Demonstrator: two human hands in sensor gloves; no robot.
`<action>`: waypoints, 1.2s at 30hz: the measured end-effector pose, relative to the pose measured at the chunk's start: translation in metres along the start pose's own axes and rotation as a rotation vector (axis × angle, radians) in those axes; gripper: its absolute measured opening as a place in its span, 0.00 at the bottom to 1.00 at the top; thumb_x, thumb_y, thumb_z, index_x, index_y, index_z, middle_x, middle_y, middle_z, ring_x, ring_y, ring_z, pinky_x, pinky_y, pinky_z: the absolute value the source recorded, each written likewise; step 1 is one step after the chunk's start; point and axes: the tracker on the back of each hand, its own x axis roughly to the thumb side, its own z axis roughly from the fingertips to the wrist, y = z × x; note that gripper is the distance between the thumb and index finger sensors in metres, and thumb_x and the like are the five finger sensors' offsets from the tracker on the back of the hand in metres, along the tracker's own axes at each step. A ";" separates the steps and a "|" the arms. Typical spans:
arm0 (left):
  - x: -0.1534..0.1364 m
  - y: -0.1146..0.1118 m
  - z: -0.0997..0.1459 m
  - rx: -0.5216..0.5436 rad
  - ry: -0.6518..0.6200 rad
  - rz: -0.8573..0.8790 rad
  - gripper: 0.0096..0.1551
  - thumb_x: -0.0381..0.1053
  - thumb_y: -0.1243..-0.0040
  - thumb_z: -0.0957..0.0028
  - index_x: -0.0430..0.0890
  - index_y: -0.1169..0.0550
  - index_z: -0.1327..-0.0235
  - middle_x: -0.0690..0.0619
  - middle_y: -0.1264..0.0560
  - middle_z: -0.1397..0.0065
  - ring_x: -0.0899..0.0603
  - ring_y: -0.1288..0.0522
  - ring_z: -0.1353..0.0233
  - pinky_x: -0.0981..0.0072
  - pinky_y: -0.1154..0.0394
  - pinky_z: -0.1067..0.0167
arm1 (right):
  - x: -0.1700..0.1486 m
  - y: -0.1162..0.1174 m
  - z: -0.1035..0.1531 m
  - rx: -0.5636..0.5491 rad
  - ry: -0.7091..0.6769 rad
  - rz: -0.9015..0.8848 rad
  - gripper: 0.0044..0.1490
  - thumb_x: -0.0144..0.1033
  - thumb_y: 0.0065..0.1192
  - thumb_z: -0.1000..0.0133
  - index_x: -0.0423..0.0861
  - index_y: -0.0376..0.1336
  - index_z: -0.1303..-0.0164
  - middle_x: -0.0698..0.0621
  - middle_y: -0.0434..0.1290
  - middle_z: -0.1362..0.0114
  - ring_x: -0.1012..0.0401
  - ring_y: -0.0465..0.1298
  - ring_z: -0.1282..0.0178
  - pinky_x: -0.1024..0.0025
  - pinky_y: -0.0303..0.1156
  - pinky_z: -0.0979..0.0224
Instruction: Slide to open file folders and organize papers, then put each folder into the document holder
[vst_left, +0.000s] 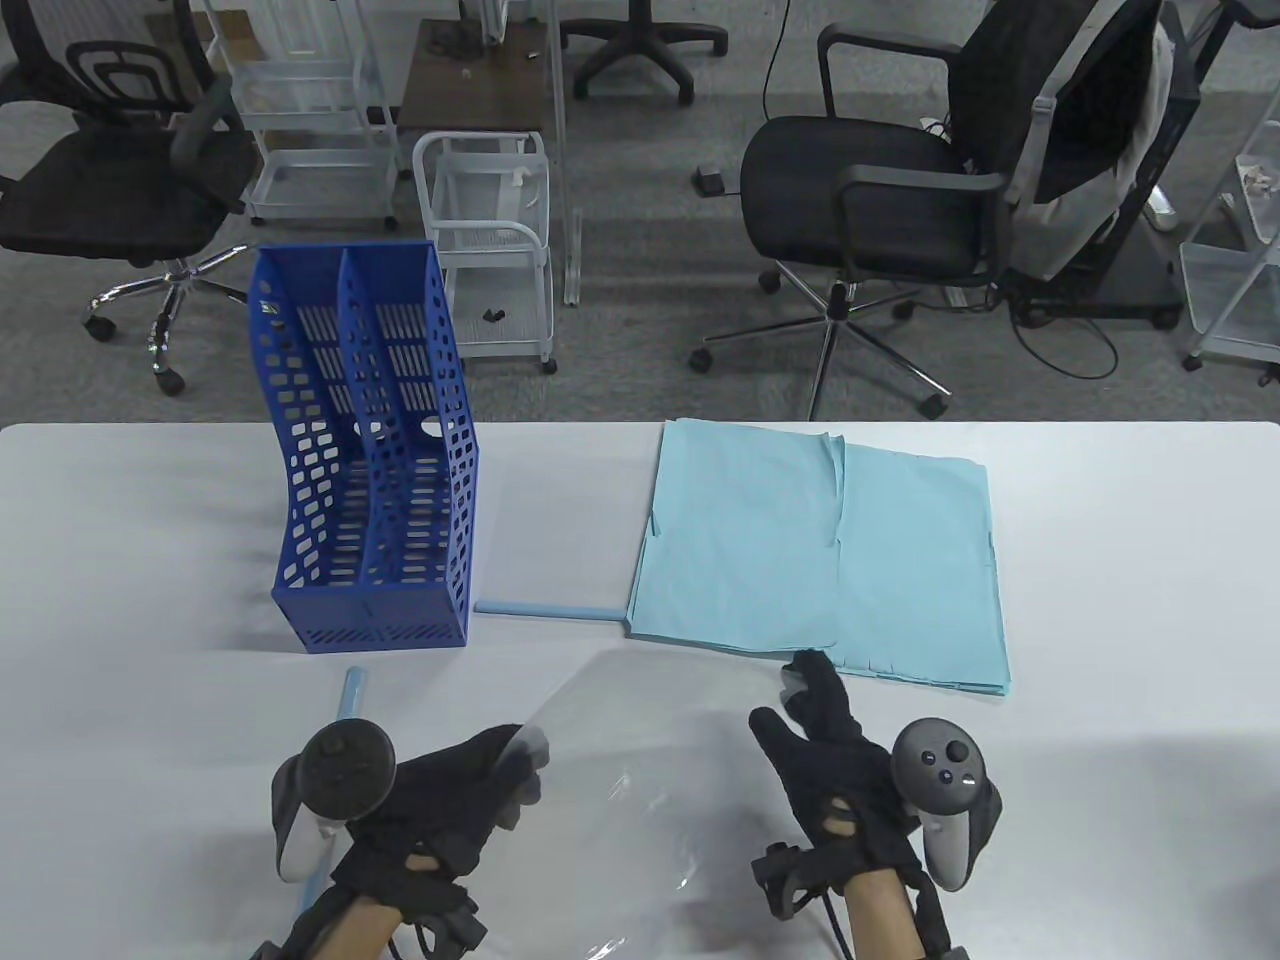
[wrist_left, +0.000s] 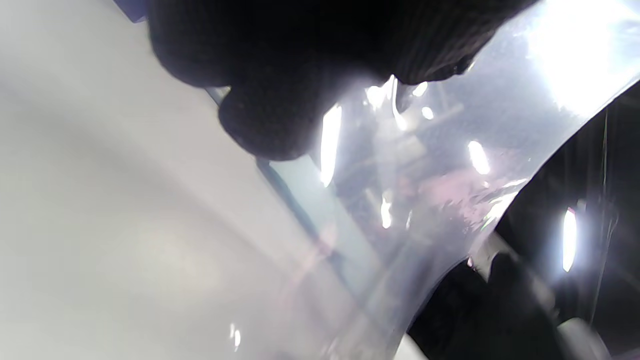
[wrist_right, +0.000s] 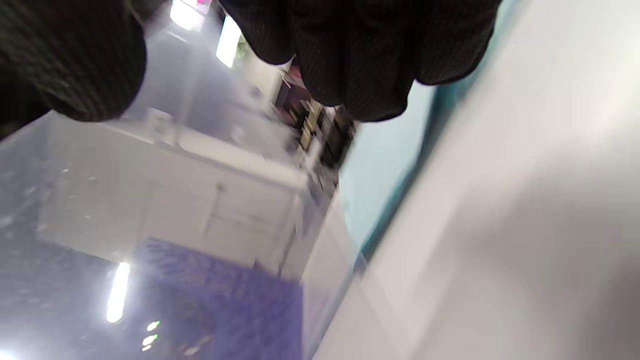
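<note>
A clear plastic folder cover (vst_left: 640, 760) lies bowed on the white table (vst_left: 1120, 600) between my hands. My left hand (vst_left: 500, 770) grips its left edge, fingers (wrist_left: 270, 115) curled onto the shiny sheet (wrist_left: 425, 190), which lifts there. My right hand (vst_left: 800, 710) has straight fingers (wrist_right: 360, 65) and a spread thumb at the sheet's right edge (wrist_right: 175, 200), beside the light blue paper stack (vst_left: 820, 550). One light blue spine bar (vst_left: 545, 607) lies loose in front of the blue document holder (vst_left: 370, 480). A second bar (vst_left: 350, 695) is partly hidden under my left tracker.
The holder stands upright at the table's left with two slots, nothing visible in them. The paper stack (wrist_right: 385, 160) spreads over the right middle in two overlapping piles. Office chairs (vst_left: 880, 200) and white carts (vst_left: 490, 250) stand on the floor beyond the far edge.
</note>
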 end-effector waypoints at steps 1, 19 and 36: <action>-0.002 0.001 0.000 0.001 0.008 0.038 0.24 0.55 0.34 0.50 0.56 0.14 0.41 0.53 0.11 0.50 0.47 0.11 0.58 0.54 0.17 0.52 | -0.004 0.003 -0.003 0.073 0.024 -0.083 0.54 0.63 0.68 0.56 0.46 0.54 0.25 0.42 0.67 0.22 0.44 0.74 0.29 0.43 0.67 0.26; -0.012 -0.010 0.005 0.093 0.268 -0.214 0.47 0.62 0.31 0.52 0.54 0.37 0.19 0.49 0.32 0.19 0.38 0.27 0.24 0.42 0.31 0.28 | 0.010 0.017 0.005 -0.056 0.045 0.179 0.26 0.53 0.77 0.61 0.49 0.79 0.60 0.55 0.89 0.63 0.61 0.87 0.68 0.61 0.84 0.50; 0.007 -0.081 0.006 -0.342 0.136 0.077 0.50 0.65 0.30 0.54 0.46 0.35 0.22 0.43 0.29 0.24 0.36 0.20 0.31 0.41 0.25 0.34 | 0.009 0.103 0.017 0.069 -0.002 0.244 0.28 0.59 0.74 0.65 0.52 0.78 0.63 0.59 0.88 0.66 0.63 0.87 0.69 0.63 0.84 0.51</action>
